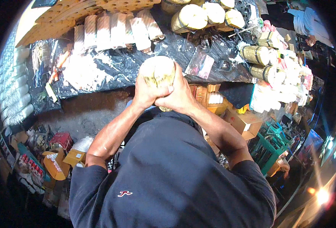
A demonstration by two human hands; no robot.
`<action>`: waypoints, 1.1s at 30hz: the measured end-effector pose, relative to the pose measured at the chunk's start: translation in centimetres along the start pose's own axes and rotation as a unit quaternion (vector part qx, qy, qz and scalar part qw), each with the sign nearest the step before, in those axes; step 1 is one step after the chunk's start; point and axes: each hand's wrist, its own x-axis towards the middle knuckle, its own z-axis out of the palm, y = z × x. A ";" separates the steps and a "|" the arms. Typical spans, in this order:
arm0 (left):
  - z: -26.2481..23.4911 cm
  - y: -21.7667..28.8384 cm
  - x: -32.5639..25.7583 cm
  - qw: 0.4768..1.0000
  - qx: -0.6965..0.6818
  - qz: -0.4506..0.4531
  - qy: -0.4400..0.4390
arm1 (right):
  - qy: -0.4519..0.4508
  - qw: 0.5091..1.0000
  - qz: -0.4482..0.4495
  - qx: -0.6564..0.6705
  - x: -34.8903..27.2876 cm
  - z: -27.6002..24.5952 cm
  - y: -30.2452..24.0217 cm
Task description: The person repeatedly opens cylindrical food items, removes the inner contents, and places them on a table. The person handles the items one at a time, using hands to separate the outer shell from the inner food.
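Note:
A pale, round peeled coconut (157,70) is clasped between both my hands at the front edge of a work table covered in black plastic (118,68). My left hand (147,91) wraps its left side and underside, thumb across the front. My right hand (179,93) grips its right side, fingers overlapping the left hand below. The coconut's base is hidden by my fingers. White shavings (82,72) lie scattered on the plastic just left of it.
Wrapped white bundles (114,30) line the back of the table, with trimmed coconuts (198,17) and tied cylinders (257,55) to the right. Cardboard boxes (244,123) and a green frame (274,146) stand below right. Another person (310,22) stands at the far right.

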 end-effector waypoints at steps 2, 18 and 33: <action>0.0 0.7 -0.7 0.993 0.097 0.068 0.001 | 0.006 0.998 -0.043 0.039 -0.9 0.2 0.6; -3.3 -2.8 -0.4 0.967 -0.233 -0.098 0.028 | -0.111 0.992 -0.034 -0.041 0.2 0.2 1.9; -0.2 2.2 -0.9 0.990 -0.135 -0.008 -0.027 | -0.028 0.990 -0.129 -0.041 -2.5 -0.6 0.7</action>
